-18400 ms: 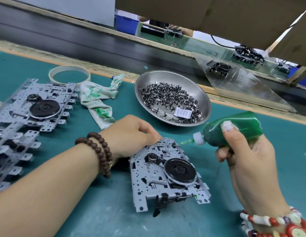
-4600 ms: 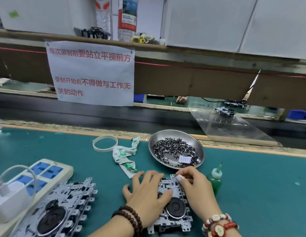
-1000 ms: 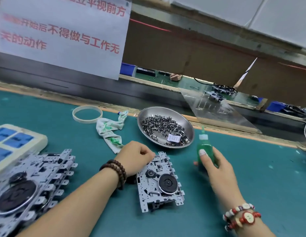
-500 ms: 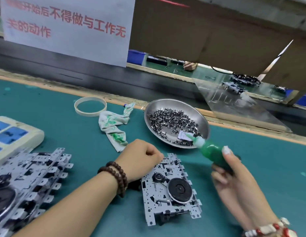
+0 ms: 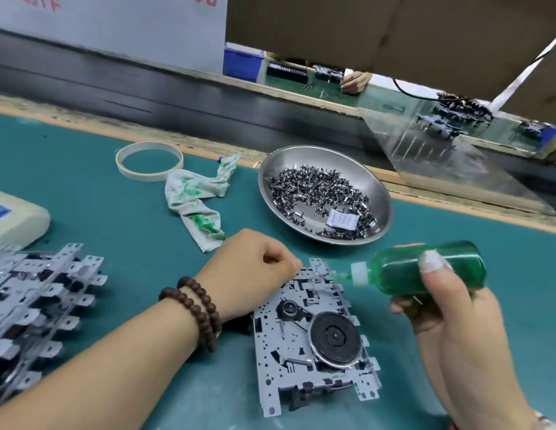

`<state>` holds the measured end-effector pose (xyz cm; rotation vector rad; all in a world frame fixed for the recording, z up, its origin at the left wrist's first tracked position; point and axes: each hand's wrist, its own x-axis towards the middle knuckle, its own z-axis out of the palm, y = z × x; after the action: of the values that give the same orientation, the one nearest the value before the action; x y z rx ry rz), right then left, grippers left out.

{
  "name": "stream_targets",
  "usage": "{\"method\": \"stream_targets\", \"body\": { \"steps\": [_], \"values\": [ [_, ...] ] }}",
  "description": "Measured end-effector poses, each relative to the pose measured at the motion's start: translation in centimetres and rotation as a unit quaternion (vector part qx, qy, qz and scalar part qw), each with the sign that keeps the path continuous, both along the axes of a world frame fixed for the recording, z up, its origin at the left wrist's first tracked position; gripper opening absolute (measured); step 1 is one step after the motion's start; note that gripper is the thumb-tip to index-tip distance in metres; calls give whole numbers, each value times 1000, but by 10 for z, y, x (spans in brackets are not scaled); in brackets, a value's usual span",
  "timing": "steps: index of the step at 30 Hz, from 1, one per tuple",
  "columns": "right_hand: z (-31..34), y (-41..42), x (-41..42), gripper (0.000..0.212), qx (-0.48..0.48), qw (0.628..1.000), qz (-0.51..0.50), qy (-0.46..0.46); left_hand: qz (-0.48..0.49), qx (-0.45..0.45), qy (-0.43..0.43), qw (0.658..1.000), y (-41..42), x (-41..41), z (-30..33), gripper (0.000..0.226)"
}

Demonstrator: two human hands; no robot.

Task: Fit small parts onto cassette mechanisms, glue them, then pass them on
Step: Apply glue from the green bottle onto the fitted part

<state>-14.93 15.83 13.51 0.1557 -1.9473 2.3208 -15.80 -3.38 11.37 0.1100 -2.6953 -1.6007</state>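
The glue bottle (image 5: 425,271) has tipped sideways; its nozzle now touches the cassette mechanism (image 5: 314,333) on the desk (image 5: 115,218). The right hand (image 5: 450,315) grips the bottle. The left hand (image 5: 252,271), curled, rests on the mechanism's far corner.

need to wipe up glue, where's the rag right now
In the head view the rag lies left of centre on the mat, between the tape ring and the steel bowl.

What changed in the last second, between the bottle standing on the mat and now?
The right hand lifted the glue bottle off the mat, tipped it sideways and brought its nozzle to the far edge of the mechanism. The left hand kept steadying that edge. Bowl, rag and tape ring stayed put.
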Motion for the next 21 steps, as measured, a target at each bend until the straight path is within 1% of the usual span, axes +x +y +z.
{"method": "stream_targets", "body": {
  "steps": [1, 3, 5, 8, 11, 15, 21],
  "values": [
    [0, -1, 1, 43, 7, 1000, -9, 5, 0, 0, 1, 1000, 0, 0, 0, 17],
    [-2, 0, 0, 10, -11, 1000, -18, 12, -2, -3, 4, 1000, 1, 1, 0, 16],
    [-4, 1, -2, 14, 0, 999, -39, 16, -2, -6, 4, 1000, 2, 1, 0, 16],
    [-4, 3, -2, 12, 21, 997, -63, 32, -2, -5, 3, 1000, 2, 1, 0, 17],
    [-4, 5, -4, 15, 45, 994, -85, 45, -7, -4, -3, 1000, 1, 0, 0, 17],
    [-6, 5, -5, 19, 69, 992, -89, 57, -8, 0, -10, 1000, 1, 0, 1, 18],
    [-8, 8, -5, 27, 75, 990, -95, 70, -9, -3, -14, 1000, 1, 0, 2, 18]
  ]
}}
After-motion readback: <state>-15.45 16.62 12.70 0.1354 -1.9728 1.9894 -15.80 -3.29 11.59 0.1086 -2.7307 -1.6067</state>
